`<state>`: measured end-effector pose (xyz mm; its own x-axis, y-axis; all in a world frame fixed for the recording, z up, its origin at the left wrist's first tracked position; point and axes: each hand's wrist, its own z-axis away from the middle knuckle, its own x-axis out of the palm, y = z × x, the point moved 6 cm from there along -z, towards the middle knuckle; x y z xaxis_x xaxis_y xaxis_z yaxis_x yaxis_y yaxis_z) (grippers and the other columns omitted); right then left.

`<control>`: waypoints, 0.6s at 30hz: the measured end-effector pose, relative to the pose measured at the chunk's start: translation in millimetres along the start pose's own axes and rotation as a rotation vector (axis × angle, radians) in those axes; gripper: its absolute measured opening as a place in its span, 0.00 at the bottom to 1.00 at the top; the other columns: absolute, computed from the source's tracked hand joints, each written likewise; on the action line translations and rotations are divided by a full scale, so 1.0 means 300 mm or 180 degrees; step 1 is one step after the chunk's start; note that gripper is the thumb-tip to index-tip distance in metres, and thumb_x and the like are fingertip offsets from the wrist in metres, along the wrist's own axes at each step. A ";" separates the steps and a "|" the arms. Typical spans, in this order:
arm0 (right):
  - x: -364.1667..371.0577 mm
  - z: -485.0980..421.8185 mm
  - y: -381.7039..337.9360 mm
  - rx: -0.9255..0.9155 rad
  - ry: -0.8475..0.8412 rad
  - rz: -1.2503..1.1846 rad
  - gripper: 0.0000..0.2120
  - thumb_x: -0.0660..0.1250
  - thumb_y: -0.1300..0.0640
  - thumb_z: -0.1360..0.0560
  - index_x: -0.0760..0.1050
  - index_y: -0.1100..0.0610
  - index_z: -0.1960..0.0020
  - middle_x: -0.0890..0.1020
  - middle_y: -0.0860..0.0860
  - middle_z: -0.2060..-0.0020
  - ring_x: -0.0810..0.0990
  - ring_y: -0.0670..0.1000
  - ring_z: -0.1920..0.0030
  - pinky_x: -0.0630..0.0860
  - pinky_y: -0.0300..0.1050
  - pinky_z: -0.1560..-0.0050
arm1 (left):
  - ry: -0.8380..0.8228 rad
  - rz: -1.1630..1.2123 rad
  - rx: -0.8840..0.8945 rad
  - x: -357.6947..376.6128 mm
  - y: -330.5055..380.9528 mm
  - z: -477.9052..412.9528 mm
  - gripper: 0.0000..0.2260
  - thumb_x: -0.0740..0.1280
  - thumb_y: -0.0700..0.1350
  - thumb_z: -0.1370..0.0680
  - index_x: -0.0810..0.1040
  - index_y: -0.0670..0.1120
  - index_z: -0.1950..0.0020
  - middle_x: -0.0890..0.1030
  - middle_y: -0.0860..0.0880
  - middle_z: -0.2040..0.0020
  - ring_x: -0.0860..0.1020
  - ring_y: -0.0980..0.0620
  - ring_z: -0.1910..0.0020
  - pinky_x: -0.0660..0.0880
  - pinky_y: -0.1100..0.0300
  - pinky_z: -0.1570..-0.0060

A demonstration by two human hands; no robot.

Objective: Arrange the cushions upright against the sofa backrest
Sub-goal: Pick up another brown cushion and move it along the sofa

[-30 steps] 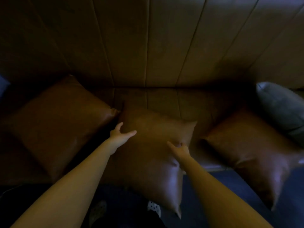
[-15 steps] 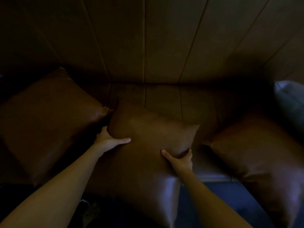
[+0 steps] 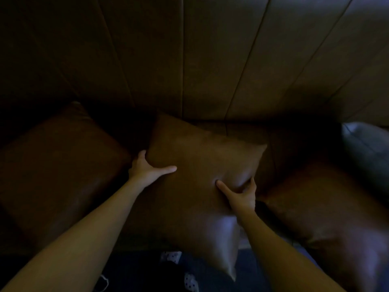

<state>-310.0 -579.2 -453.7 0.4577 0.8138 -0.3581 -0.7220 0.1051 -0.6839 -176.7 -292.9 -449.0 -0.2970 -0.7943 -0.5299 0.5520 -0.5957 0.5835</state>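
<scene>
Three brown leather cushions lie on a brown sofa in dim light. I hold the middle cushion (image 3: 195,165) by both sides; its far corner nears the backrest (image 3: 210,60) and its near corner hangs over the seat edge. My left hand (image 3: 147,171) clamps its left edge, thumb on top. On the right edge my right hand (image 3: 240,194) pinches the leather, denting it. The left cushion (image 3: 54,169) and the right cushion (image 3: 328,207) lie tilted on the seat.
A grey cushion (image 3: 366,152) rests at the far right by the backrest. A strip of bare seat (image 3: 242,129) shows behind the middle cushion. Dark blue floor (image 3: 273,270) and spotted slippers (image 3: 189,279) lie below the sofa's front edge.
Both hands went from touching the middle cushion to gripping its edges. The cushion has shifted back toward the backrest, and the view has drawn closer to the sofa.
</scene>
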 end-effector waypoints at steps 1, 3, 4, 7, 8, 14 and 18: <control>0.013 -0.021 -0.030 -0.0030 -0.0014 -0.0026 0.63 0.82 0.42 0.45 0.47 0.44 0.22 0.61 0.56 0.24 0.63 0.63 0.26 0.67 0.63 0.30 | -0.0016 0.0013 0.0031 -0.012 0.030 -0.029 0.64 0.77 0.68 0.52 0.53 0.54 0.22 0.62 0.46 0.24 0.62 0.38 0.26 0.65 0.37 0.33; 0.042 -0.062 -0.080 -0.0079 -0.0023 -0.0059 0.64 0.82 0.41 0.46 0.47 0.45 0.21 0.61 0.55 0.24 0.64 0.63 0.26 0.68 0.62 0.31 | -0.0045 0.0011 0.0057 -0.034 0.076 -0.088 0.62 0.78 0.67 0.50 0.52 0.54 0.22 0.61 0.46 0.23 0.61 0.38 0.26 0.65 0.37 0.32; 0.058 -0.082 -0.100 -0.0097 -0.0031 -0.0066 0.64 0.82 0.41 0.46 0.47 0.45 0.21 0.61 0.55 0.24 0.64 0.63 0.26 0.69 0.61 0.31 | -0.0035 0.0010 0.0058 -0.044 0.088 -0.120 0.61 0.78 0.66 0.48 0.52 0.54 0.21 0.60 0.46 0.23 0.61 0.38 0.25 0.64 0.37 0.32; 0.119 -0.141 -0.132 -0.0017 -0.0089 -0.0066 0.63 0.82 0.43 0.44 0.47 0.45 0.21 0.60 0.55 0.24 0.63 0.63 0.26 0.68 0.62 0.30 | -0.0044 -0.0011 0.0020 -0.068 0.101 -0.198 0.59 0.78 0.66 0.45 0.51 0.54 0.21 0.60 0.46 0.22 0.61 0.39 0.25 0.64 0.38 0.31; 0.138 -0.161 -0.131 0.0049 -0.0120 -0.0083 0.63 0.82 0.44 0.44 0.46 0.45 0.21 0.60 0.56 0.24 0.63 0.63 0.25 0.67 0.63 0.30 | -0.0092 -0.0002 -0.0002 -0.069 0.096 -0.218 0.57 0.78 0.65 0.43 0.51 0.54 0.21 0.60 0.46 0.22 0.61 0.39 0.25 0.63 0.39 0.30; 0.176 -0.219 -0.103 0.0359 -0.0239 -0.0013 0.62 0.81 0.43 0.42 0.43 0.44 0.21 0.59 0.57 0.23 0.63 0.64 0.26 0.67 0.65 0.30 | -0.0543 -0.0116 -0.0050 -0.031 0.055 -0.281 0.45 0.70 0.61 0.28 0.45 0.57 0.21 0.54 0.45 0.21 0.59 0.38 0.24 0.62 0.40 0.29; 0.173 -0.215 -0.127 0.0418 -0.0147 0.0033 0.59 0.80 0.43 0.39 0.45 0.47 0.21 0.60 0.57 0.24 0.64 0.64 0.27 0.67 0.63 0.30 | -0.0664 -0.0182 -0.0186 -0.024 0.082 -0.289 0.45 0.70 0.59 0.28 0.45 0.56 0.20 0.52 0.45 0.21 0.57 0.38 0.24 0.60 0.40 0.29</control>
<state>-225.3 -577.8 -487.3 0.4275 0.8404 -0.3330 -0.7897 0.1679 -0.5901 -93.6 -291.4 -484.1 -0.4805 -0.7706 -0.4187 0.5720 -0.6372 0.5164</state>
